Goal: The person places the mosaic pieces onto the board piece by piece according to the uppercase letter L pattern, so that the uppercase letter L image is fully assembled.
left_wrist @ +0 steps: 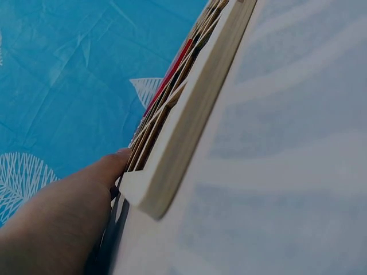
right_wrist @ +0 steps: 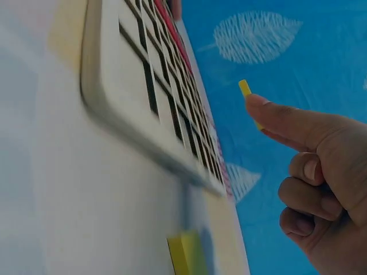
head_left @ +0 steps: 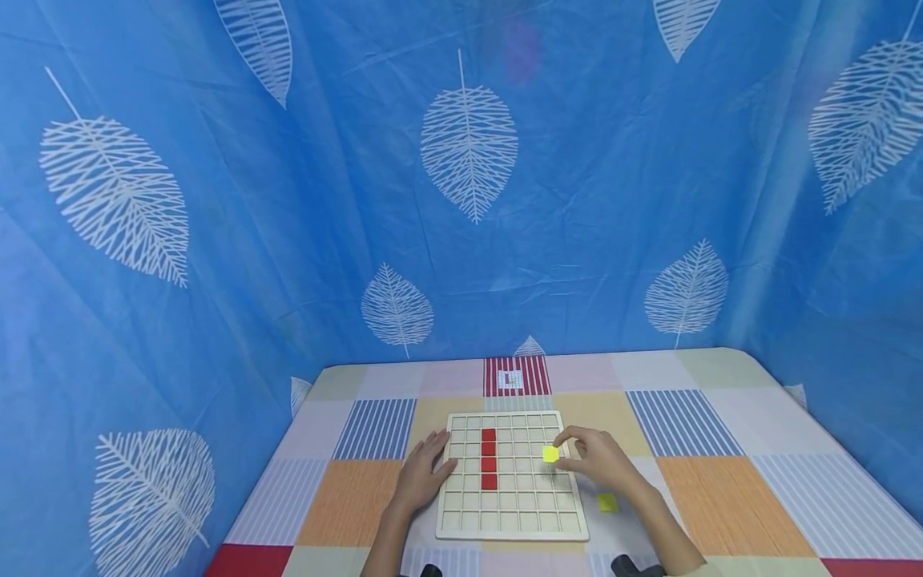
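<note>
A cream grid board (head_left: 530,524) lies on the table with square cells. Four-sided red tiles (head_left: 489,465) fill several cells of one column, left of the board's middle. My right hand (head_left: 602,458) pinches a yellow square tile (head_left: 550,454) between thumb and index finger, above the board's right side; the right wrist view shows this tile (right_wrist: 245,87) edge-on, with the other fingers curled. Flat along the board's left edge rests my left hand (head_left: 421,474), its thumb over the rim. In the left wrist view, that hand (left_wrist: 69,212) touches the board's side (left_wrist: 186,143).
More yellow tile material (head_left: 608,502) lies on the tablecloth right of the board, looking like a small stack in the right wrist view (right_wrist: 188,252). The patchwork tablecloth (head_left: 360,497) covers the table. A blue leaf-patterned curtain (head_left: 577,240) hangs behind and on both sides.
</note>
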`<state>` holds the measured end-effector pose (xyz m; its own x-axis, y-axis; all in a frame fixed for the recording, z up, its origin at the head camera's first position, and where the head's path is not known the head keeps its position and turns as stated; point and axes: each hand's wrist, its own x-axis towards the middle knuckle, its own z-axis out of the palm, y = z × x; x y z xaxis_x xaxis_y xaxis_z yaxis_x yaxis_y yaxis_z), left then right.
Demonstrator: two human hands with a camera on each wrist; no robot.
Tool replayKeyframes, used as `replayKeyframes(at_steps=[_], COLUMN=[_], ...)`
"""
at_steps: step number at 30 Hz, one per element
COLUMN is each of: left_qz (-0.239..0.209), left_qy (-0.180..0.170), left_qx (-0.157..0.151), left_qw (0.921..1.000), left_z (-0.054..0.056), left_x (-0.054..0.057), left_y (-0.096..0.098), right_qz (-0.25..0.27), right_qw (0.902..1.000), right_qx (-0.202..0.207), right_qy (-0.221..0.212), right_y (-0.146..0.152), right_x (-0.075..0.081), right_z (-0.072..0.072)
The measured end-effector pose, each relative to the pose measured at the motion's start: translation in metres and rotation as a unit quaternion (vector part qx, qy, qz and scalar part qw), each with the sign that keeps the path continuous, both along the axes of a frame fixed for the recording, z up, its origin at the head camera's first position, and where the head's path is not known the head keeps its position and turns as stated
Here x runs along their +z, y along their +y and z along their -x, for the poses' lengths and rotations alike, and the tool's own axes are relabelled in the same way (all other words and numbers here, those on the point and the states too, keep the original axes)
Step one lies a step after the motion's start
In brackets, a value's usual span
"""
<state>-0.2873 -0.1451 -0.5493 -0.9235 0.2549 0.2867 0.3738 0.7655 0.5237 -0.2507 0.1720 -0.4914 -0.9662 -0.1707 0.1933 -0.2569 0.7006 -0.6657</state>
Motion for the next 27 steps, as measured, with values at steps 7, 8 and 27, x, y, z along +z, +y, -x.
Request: replayKeyframes(at_steps=[7,8,27], left_qz=[-0.001,0.0,0.009], left_qy=[0.001,0.003,0.0], left_qx=[-0.001,-0.002,0.001], left_qw=[1.0,1.0,1.0], left_z=[-0.001,-0.001,-0.001], left_x=[0.001,0.001,0.002], left_y=[-0.001,-0.001,0.0], right_qz=[-0.03,-0.037,-0.032], right_qw=[0.9967,0.996,0.9937], right_qx=[0.075,0.082,0.106], right_qy=[0.01,0.007,-0.014], right_y=[-0.039,-0.044,-0.057], right_x=[-0.008,-0.009,-0.025], right_z=[0.001,0.001,0.001])
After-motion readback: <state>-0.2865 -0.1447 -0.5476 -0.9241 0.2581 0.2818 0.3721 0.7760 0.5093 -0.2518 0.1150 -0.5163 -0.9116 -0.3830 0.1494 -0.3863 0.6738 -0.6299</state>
